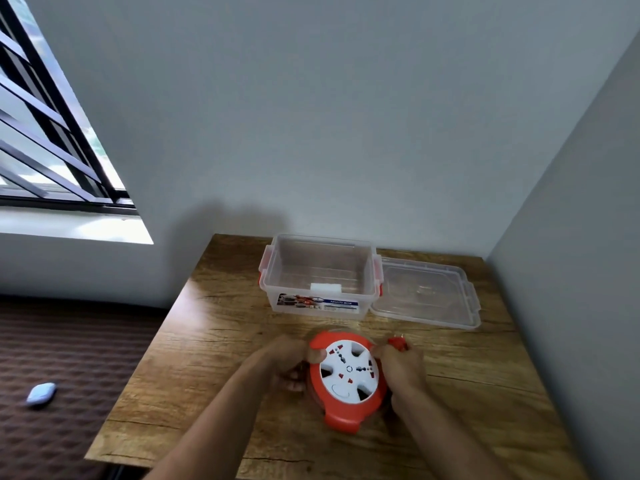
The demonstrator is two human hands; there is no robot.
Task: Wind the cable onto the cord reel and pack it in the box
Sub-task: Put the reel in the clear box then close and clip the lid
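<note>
i have the cord reel (347,379) on the wooden table (214,344) right in front of me, its white socket face turned up and its orange rim around it. my left hand (289,362) is curled against the reel's left edge, thumb resting on the rim, steadying it more than lifting it. my right hand (403,367) is closed at the reel's right edge, and the red plug (398,344) pokes out just past my fingers, so i judge i am pinching the cable's end there, though the cable itself is hidden under my hand and i cannot tell how much is wound. the clear plastic box (320,282) stands open further back on the table, near the wall, with its lid (426,294) lying flat, touching its right side. the reel looks like hard moulded plastic, rigid and fairly light, smooth enough to slip, so i would take it by the orange rim on both sides rather than by the white face. the cable should be limp and springy, likely to uncoil if the plug is left loose, so the plug wants tucking in before i lift. the box looks wide enough to take the reel laid flat. a small pale blue object (41,393) lies on the brown textured surface (69,358) to my left, well apart.
</note>
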